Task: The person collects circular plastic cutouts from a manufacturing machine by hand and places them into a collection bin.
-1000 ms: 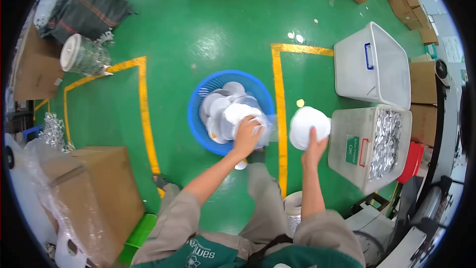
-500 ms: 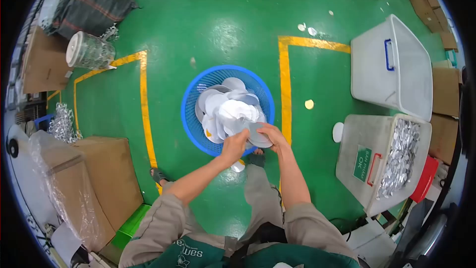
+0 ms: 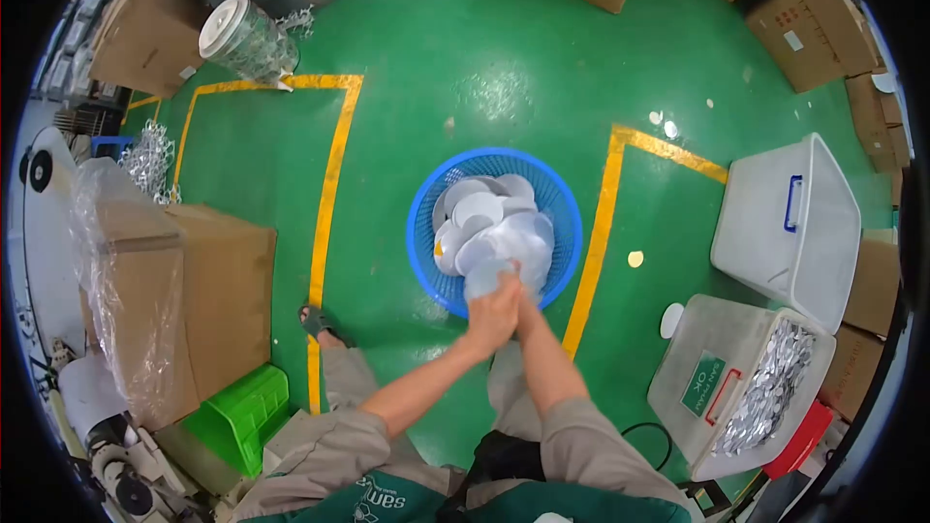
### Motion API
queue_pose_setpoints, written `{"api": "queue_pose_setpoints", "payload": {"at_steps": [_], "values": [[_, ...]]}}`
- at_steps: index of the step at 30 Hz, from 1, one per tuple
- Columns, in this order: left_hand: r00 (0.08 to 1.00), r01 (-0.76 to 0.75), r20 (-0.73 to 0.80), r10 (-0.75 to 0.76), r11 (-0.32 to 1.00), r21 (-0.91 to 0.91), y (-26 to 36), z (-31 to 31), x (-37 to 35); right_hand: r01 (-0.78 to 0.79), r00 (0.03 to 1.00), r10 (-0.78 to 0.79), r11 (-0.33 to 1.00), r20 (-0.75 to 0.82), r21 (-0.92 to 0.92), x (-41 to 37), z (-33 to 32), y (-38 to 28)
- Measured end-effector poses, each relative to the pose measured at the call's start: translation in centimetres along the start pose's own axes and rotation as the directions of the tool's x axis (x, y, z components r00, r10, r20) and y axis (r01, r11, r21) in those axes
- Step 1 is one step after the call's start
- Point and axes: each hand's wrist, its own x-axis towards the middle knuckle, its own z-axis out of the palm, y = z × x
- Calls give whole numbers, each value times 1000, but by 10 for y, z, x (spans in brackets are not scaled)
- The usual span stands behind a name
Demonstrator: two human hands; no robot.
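A blue plastic basket (image 3: pixel 418 254) stands on the floor in front of me, holding a heap of round silvery-white discs (image 3: pixel 477 207). Over its near rim my left hand (image 3: pixel 496 312) is closed on a pale, translucent-looking disc (image 3: pixel 487 278). My right hand (image 3: pixel 528 302) is pressed close beside and partly behind the left one. Its fingers are mostly hidden and blurred, so what they hold does not show. One disc on the left of the heap has an orange-yellow patch.
At right are an open white bin (image 3: pixel 760 218) and a lidless bin (image 3: pixel 693 358) full of small silvery pieces. Cartons (image 3: pixel 228 300) and a green crate (image 3: pixel 247 416) stand at left. Yellow lines (image 3: pixel 334 194) mark the floor; a clear lidded bin (image 3: pixel 257 48) lies tilted at upper left.
My hands have come together, the right one now partly behind the left. The disc has turned in the grip. The whole view has shifted, with the basket now further right and lower.
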Motion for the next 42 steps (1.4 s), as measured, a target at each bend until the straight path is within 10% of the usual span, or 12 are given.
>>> {"api": "queue_pose_setpoints", "payload": {"at_steps": [6,11,14,18,21,26,28,31,34,37,39,42], "values": [[997,-49,-68,40,990,-132,-35,-8,90,-180,940,325,725,100,-665,-41,-44,2],[875,257,480,-60,898,-357,-26,-1,98,-15,957,23,999,-289,28,-77,-51,13],[990,136,101,-95,808,-574,-35,20,68,-100,937,61,990,-345,-97,-47,-73,35],[926,368,-31,-375,919,-143,-79,72,-8,-108,979,113,993,-170,37,-77,-93,29],[696,681,496,-520,696,-226,-94,82,-1,-68,958,122,976,-261,207,-106,-99,-17],[865,494,248,-437,829,-263,-82,67,-9,-251,960,264,959,-93,128,-52,-126,48],[716,694,205,-667,648,-315,-76,34,-20,-227,833,306,949,-462,219,-79,-136,53],[755,650,242,-609,743,-161,-77,26,-49,-227,648,30,962,-761,-155,-144,-118,-9],[845,514,244,-477,849,-121,-55,27,-66,-66,911,84,996,-405,59,-143,-90,-35],[760,624,293,-581,778,-76,-51,33,-77,-427,895,435,899,-93,94,-62,-91,44],[919,255,328,-219,965,-70,-43,28,-100,-310,874,457,784,-162,538,-16,-85,72],[771,480,592,-234,824,-300,-26,10,-114,-381,856,477,842,-198,381,43,-90,94]]}}
